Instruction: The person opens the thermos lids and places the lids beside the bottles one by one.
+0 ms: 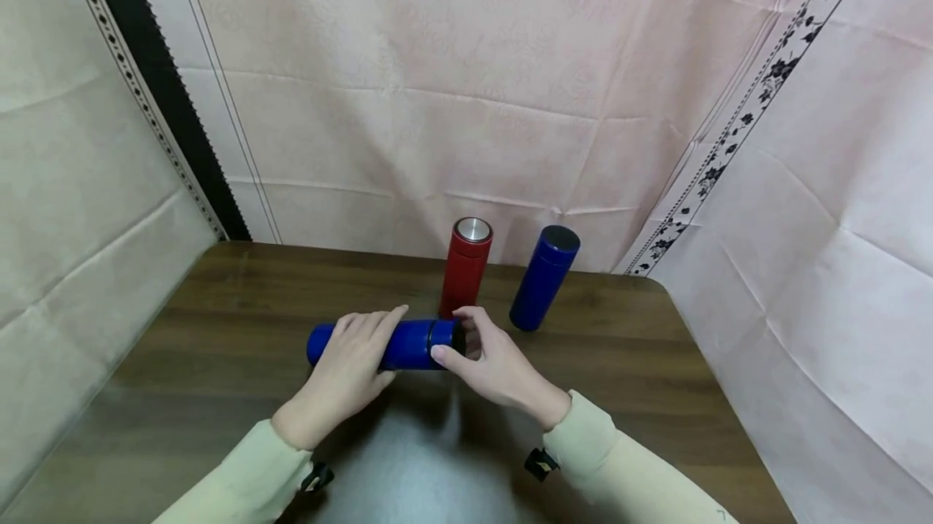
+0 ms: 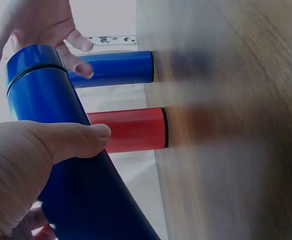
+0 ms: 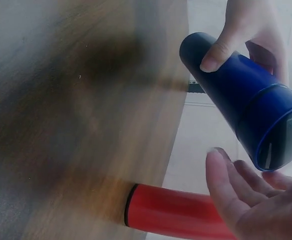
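Observation:
My left hand (image 1: 348,362) grips a blue thermos flask (image 1: 410,346) around its body, thumb along the near side, and holds it sideways above the table. The dark round end of its cap (image 3: 285,137) faces my right hand (image 1: 506,366). The fingers of that hand are spread loosely around the cap end; in the right wrist view a gap shows between fingertips and cap. Behind the held flask stands a red thermos flask (image 1: 464,273) with a silver top. To its right, a second blue thermos flask (image 1: 543,281) stands upright with a dark top.
The brown wooden table (image 1: 219,330) has its back edge just behind the standing flasks. Pale cloth (image 1: 437,103) hangs behind and on both sides, with a black floral border (image 1: 729,151) at right. A black strap device (image 1: 541,463) sits at the right wrist.

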{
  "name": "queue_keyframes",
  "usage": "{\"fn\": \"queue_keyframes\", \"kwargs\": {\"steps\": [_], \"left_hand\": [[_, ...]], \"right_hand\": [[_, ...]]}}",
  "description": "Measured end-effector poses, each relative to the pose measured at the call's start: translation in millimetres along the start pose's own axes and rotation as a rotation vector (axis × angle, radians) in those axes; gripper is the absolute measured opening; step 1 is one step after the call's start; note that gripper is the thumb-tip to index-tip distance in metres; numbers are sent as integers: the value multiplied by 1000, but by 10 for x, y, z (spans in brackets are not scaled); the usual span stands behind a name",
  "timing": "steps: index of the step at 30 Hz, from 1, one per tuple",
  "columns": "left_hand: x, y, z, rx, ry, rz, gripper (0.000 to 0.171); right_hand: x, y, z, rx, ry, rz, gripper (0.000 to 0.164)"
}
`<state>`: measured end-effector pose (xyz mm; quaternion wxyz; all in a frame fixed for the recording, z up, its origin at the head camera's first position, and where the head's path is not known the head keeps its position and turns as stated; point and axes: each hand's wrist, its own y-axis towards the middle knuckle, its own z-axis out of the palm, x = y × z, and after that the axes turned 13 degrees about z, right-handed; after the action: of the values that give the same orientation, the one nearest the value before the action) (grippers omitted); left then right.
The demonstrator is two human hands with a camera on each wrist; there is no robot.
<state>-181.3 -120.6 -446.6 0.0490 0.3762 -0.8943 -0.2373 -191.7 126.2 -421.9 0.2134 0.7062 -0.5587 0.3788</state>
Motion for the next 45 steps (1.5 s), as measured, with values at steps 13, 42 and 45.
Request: {"fn": "queue_keyframes", "kwargs": {"steps": [13, 42, 45], "left_hand": [[-25, -7, -29, 2, 15, 17, 96], [-16, -38, -34, 6, -9, -6, 95], [-12, -40, -31, 9, -7, -2, 94]], "right_hand": [[-5, -27, 28, -4, -61, -29, 60], [46, -43, 4, 121, 180, 144, 66], [46, -52, 15, 118, 155, 118, 62]]}}
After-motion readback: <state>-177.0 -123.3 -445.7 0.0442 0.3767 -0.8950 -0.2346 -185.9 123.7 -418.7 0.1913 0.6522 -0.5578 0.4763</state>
